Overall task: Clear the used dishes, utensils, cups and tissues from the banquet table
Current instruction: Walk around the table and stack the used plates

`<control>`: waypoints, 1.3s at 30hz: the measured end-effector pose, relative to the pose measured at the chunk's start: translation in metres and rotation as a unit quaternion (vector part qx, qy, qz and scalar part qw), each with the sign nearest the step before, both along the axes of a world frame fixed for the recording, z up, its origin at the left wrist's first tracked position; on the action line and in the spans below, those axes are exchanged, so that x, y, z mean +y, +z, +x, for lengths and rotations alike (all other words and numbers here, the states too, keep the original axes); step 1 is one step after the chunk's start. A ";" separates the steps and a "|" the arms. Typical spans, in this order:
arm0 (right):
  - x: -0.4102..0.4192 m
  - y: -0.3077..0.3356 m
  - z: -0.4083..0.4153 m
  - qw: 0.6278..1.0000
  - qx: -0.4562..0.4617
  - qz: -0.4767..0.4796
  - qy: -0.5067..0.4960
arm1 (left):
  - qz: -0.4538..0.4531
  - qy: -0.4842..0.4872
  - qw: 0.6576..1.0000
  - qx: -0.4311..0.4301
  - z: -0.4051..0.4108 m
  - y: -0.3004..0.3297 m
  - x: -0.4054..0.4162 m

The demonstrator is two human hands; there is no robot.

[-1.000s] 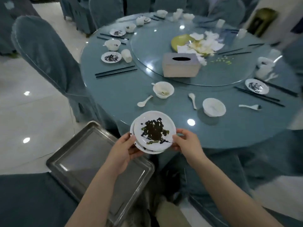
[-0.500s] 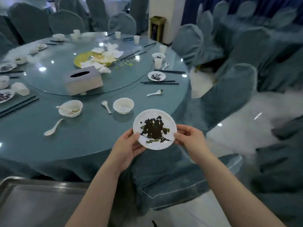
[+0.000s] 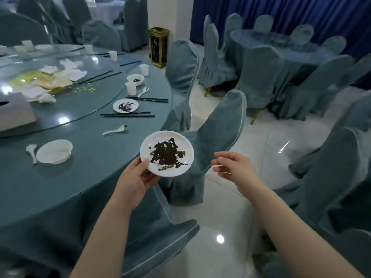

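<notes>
Holding a soiled plate [image 3: 167, 153] by its near-left rim, my left hand [image 3: 134, 180] is pinching it with thumb on top, level, just past the worktop [image 3: 86, 157] edge. My right hand [image 3: 233, 167] is hanging free beside it, fingers [image 3: 217, 161] loosely curled on nothing. I am judging the next plate [image 3: 125, 105] ahead-left, chopsticks [image 3: 128, 114] lying crosswise before it; the right hand is the free one. Dark smeared residue is covering both plates.
</notes>
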State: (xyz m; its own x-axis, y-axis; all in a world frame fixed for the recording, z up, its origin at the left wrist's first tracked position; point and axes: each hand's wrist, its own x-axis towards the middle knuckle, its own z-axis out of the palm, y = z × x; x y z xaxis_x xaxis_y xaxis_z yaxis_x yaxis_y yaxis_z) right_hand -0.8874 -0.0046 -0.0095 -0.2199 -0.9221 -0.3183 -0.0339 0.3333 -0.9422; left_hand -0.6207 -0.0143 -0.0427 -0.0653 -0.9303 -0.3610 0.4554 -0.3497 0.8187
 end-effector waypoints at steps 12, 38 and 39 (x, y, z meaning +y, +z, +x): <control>-0.138 0.005 -0.068 0.998 0.004 0.030 0.064 | -0.012 0.061 0.998 0.004 -0.070 -0.012 -0.133; -0.455 -0.058 -0.017 0.916 0.005 0.087 0.391 | 0.016 0.454 0.891 0.004 -0.106 -0.036 -0.237; -0.461 -0.063 -0.009 0.914 0.013 0.091 0.395 | 0.017 0.464 0.886 0.010 -0.100 -0.039 -0.241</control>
